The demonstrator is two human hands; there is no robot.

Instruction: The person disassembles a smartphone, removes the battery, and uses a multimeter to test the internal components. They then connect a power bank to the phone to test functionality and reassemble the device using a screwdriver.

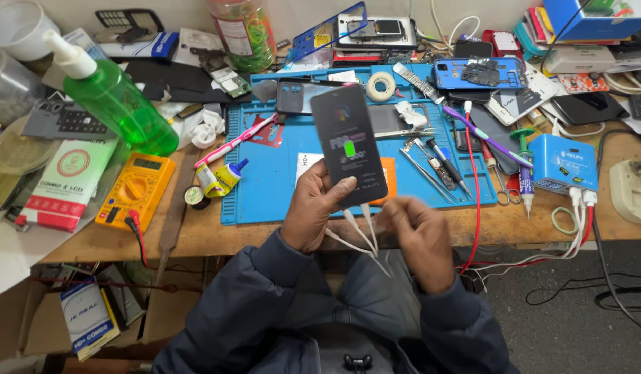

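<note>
Smartphone (349, 142): dark slab, screen lit with a green battery symbol, held upright over the front edge of the blue work mat (265, 201). Left hand (319, 208) wrapped closed around its lower end, thumb across the glass.

White cables (358, 232): several thin leads hanging from the phone's bottom edge, running down between both hands toward the lap.

Right hand (421, 239): blurred, fingers curled near the cables, just beside the phone's lower corner; whether it pinches a lead cannot be told.

Table (514, 221): wooden, crowded.
- Yellow multimeter (135, 190), left of the mat, red and black probe leads attached.
- Green liquid pump bottle (112, 97), tilted, behind the multimeter.
- Small glue bottles (220, 179) at the mat's left edge.
- Tape roll (380, 86), tweezers and screwdrivers (434, 166) on the mat.
- Blue power box (563, 163), right, with white plugs.
- Blue phone frame (479, 73), far right rear.
</note>
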